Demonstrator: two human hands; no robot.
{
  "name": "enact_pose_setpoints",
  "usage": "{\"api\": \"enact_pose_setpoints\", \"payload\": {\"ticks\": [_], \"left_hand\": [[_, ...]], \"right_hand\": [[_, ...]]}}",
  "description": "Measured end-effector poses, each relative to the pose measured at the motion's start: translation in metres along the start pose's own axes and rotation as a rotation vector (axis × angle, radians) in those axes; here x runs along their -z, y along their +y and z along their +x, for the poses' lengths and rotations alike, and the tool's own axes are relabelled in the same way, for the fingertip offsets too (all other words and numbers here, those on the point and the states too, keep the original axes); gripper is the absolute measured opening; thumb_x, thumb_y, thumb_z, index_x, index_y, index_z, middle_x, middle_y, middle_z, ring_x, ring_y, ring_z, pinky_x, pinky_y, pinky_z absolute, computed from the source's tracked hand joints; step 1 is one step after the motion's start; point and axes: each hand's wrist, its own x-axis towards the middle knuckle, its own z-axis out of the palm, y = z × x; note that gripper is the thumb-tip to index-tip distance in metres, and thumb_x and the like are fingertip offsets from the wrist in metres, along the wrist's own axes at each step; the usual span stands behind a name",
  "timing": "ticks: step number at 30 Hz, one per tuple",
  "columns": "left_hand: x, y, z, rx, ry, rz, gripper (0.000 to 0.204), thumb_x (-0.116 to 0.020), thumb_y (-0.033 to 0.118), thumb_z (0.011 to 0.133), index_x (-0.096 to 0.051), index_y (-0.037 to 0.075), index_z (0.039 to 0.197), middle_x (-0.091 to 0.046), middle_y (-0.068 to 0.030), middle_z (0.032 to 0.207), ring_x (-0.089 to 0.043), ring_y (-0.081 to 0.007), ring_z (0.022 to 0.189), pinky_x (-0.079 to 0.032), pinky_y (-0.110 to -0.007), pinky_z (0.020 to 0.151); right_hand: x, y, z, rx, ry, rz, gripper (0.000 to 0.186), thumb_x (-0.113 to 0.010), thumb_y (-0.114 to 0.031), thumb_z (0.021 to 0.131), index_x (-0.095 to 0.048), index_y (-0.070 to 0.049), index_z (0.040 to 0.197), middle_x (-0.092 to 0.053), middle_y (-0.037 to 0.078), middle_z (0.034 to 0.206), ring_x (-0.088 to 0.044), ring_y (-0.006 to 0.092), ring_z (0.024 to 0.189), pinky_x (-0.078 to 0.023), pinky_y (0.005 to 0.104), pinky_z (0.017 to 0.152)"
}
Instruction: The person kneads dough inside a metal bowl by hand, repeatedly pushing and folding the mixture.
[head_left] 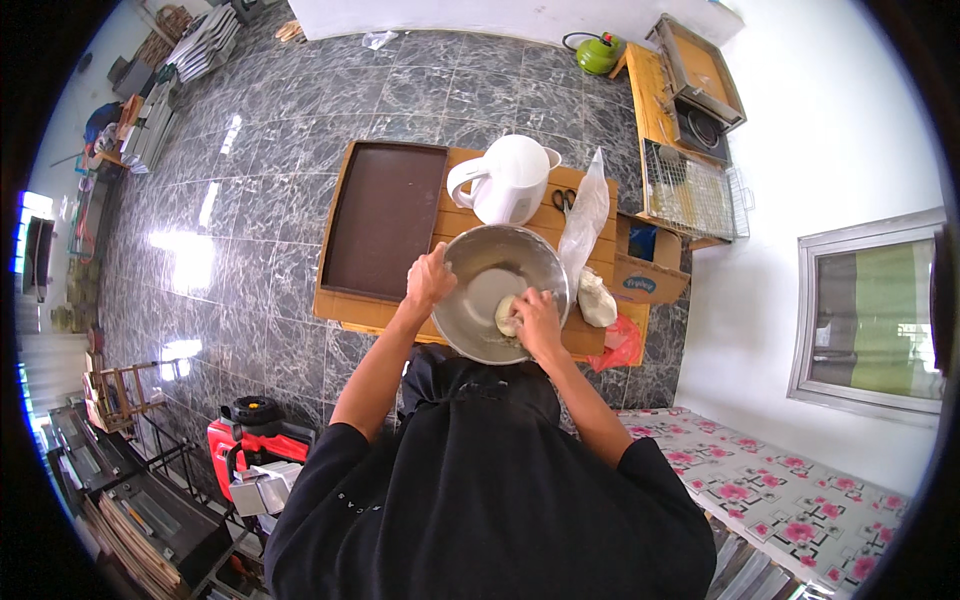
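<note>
A wide metal bowl stands at the near edge of a low wooden table. My left hand is closed on its left rim, the thumb lying over the edge. Inside, at the near right of the bottom, sits a pale lump of dough. My right hand reaches in over the right side, its fingers curled on the dough and hiding part of it. Right of the bowl lie a clear plastic bag of white powder and a rounded white bundle. A white electric kettle stands just beyond the bowl.
On the table are a dark brown tray at left, black-handled scissors beside the kettle, and a red plastic bag at the right corner. A cardboard box adjoins the table's right side. Far right, a wire grill rack rests on a bench.
</note>
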Motion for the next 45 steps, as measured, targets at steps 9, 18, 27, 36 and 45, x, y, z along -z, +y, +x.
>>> {"api": "enact_pose_setpoints", "payload": {"ticks": [9,18,27,36,45], "left_hand": [[0.005,-0.001,0.007,-0.047,0.002,0.061,0.031,-0.058,0.013,0.074,-0.054,0.007,0.104,-0.066,-0.0252,0.081,-0.064,-0.0459,0.080,-0.051,-0.055,0.073],[-0.001,0.016,0.006,-0.105,-0.063,0.108,0.032,-0.061,0.016,0.075,-0.056,0.010,0.107,-0.067,-0.0234,0.079,-0.065,-0.0436,0.077,-0.051,-0.054,0.071],[-0.002,0.023,0.005,-0.146,-0.086,0.101,0.031,-0.061,0.013,0.074,-0.056,0.011,0.104,-0.066,-0.0223,0.076,-0.065,-0.0430,0.075,-0.051,-0.053,0.069],[-0.005,0.025,0.005,-0.152,-0.077,0.085,0.026,-0.062,0.013,0.074,-0.054,0.008,0.099,-0.066,-0.0212,0.075,-0.065,-0.0431,0.071,-0.051,-0.053,0.064],[-0.002,0.009,0.003,-0.122,-0.072,0.033,0.030,-0.060,0.012,0.075,-0.053,0.008,0.104,-0.066,-0.0234,0.078,-0.064,-0.0443,0.075,-0.051,-0.054,0.068]], "right_hand": [[-0.009,0.025,0.020,-0.085,-0.221,0.435,0.014,-0.067,-0.014,0.079,-0.061,-0.001,0.081,-0.062,0.018,0.084,-0.063,0.0368,0.079,-0.050,0.0448,0.071],[-0.039,0.000,0.057,-0.431,-0.758,0.398,0.053,-0.049,-0.038,0.093,-0.068,0.000,0.061,-0.062,0.014,0.054,-0.059,0.0224,0.043,-0.051,0.0362,0.051],[-0.098,-0.025,0.060,-0.111,-0.113,0.052,0.051,-0.049,-0.035,0.091,-0.068,-0.004,0.056,-0.062,0.021,0.058,-0.065,0.0366,0.057,-0.053,0.0473,0.061],[-0.131,-0.010,0.077,0.006,0.357,0.216,0.048,-0.052,-0.027,0.091,-0.063,-0.004,0.050,-0.059,0.018,0.052,-0.060,0.0340,0.044,-0.050,0.0467,0.049],[-0.087,0.002,0.101,-0.540,-0.391,1.142,0.049,-0.047,-0.033,0.097,-0.066,0.000,0.066,-0.061,0.013,0.053,-0.060,0.0259,0.042,-0.047,0.0392,0.046]]}}
